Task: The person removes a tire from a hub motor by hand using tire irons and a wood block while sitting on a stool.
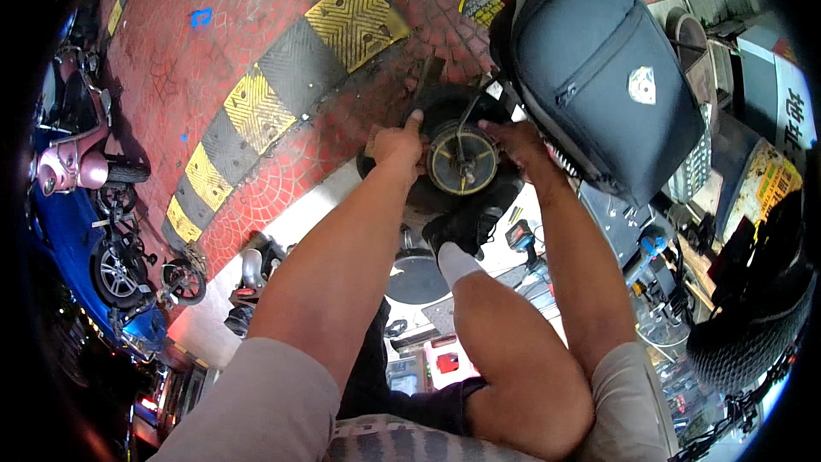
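Between my hands is a small wheel [463, 162] with a dark tyre, a yellowish round rim and spokes meeting at its hub. My left hand [398, 151] grips its left side, thumb pointing away from me. My right hand [518, 147] holds the right side, its fingers curled at the rim's edge and partly in shadow. A thin metal rod [466, 111] crosses the wheel from the hub to the far side. My black shoe [466, 229] rests against the near edge of the tyre.
A large black backpack [599, 77] stands just right of the wheel. A yellow-and-black speed bump [259, 109] curves over red paving at the left. A blue power drill [522, 239] and other tools lie near my leg. A pink scooter [77, 167] is parked far left.
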Motion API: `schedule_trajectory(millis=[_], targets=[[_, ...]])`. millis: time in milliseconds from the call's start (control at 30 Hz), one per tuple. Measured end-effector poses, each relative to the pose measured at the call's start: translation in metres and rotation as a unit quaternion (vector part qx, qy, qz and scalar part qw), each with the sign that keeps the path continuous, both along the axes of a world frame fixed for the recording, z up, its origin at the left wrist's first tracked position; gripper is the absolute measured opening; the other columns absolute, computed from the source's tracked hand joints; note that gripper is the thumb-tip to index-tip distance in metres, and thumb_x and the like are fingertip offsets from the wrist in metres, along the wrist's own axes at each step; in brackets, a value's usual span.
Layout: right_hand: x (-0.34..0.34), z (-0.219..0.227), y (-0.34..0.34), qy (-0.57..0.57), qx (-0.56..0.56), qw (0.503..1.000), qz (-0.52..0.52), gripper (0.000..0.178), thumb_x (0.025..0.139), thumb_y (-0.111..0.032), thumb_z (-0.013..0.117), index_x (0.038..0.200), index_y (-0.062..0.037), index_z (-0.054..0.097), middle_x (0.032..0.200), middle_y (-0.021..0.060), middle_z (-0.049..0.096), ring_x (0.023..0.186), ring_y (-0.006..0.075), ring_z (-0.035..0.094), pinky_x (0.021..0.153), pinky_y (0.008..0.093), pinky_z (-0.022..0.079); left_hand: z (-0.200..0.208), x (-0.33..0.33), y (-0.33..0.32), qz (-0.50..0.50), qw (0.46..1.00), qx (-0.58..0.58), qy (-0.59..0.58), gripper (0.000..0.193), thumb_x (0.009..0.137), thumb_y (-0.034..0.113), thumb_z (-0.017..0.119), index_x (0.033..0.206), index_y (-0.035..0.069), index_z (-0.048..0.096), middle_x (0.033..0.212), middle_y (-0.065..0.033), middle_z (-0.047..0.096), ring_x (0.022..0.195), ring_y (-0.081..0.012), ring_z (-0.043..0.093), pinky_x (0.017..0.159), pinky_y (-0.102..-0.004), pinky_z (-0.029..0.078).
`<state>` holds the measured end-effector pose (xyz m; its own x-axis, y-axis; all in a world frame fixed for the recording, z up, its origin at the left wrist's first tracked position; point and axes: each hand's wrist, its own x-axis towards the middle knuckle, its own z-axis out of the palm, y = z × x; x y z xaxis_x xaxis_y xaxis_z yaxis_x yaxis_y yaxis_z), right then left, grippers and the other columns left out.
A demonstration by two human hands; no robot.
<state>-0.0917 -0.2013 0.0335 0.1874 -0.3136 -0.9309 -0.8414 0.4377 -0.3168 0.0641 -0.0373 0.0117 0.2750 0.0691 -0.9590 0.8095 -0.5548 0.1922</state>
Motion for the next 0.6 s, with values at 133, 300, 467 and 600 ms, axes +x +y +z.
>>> schedule_trajectory(millis=[133,300,467,600], targets=[[-0.017,-0.015,0.029,-0.013,-0.193,0.980,0.045,0.054,0.093,-0.050,0.079,0.092,0.0039,0.078,0.082,0.0150,0.076,0.076,0.0219,0.069,0.073,0.0386,0.052,-0.002,0.002,0.007,0.021,0.999,0.005,0.038,0.052,0.098,0.043,0.080,0.113,0.000,0.058,0.089,-0.0141,0.072,0.068,-0.0298,0.070,0.062,-0.0536,0.061],[-0.013,-0.017,0.043,0.000,-0.297,0.949,0.106,0.048,0.095,-0.047,0.077,0.092,0.0012,0.078,0.078,0.0156,0.075,0.077,0.0214,0.071,0.074,0.0380,0.053,0.002,-0.004,0.006,0.049,0.998,0.016,0.025,0.049,0.097,0.039,0.081,0.110,-0.005,0.066,0.094,-0.0149,0.073,0.075,-0.0280,0.072,0.064,-0.0484,0.063],[-0.055,-0.071,0.062,0.028,-0.152,0.980,-0.125,0.043,0.093,-0.044,0.081,0.093,-0.0016,0.075,0.087,0.0099,0.074,0.080,0.0183,0.068,0.072,0.0374,0.054,0.005,-0.017,0.011,0.095,0.995,-0.014,0.013,0.049,0.098,0.043,0.079,0.108,-0.004,0.068,0.094,-0.0128,0.072,0.080,-0.0265,0.072,0.066,-0.0455,0.063],[-0.069,-0.083,0.067,0.016,-0.127,0.978,-0.164,0.038,0.093,-0.042,0.083,0.096,-0.0054,0.072,0.093,0.0053,0.070,0.083,0.0172,0.065,0.074,0.0375,0.054,0.009,-0.026,0.019,0.157,0.987,0.017,0.036,0.046,0.098,0.044,0.078,0.109,0.002,0.064,0.091,-0.0107,0.071,0.073,-0.0258,0.072,0.060,-0.0448,0.062]])
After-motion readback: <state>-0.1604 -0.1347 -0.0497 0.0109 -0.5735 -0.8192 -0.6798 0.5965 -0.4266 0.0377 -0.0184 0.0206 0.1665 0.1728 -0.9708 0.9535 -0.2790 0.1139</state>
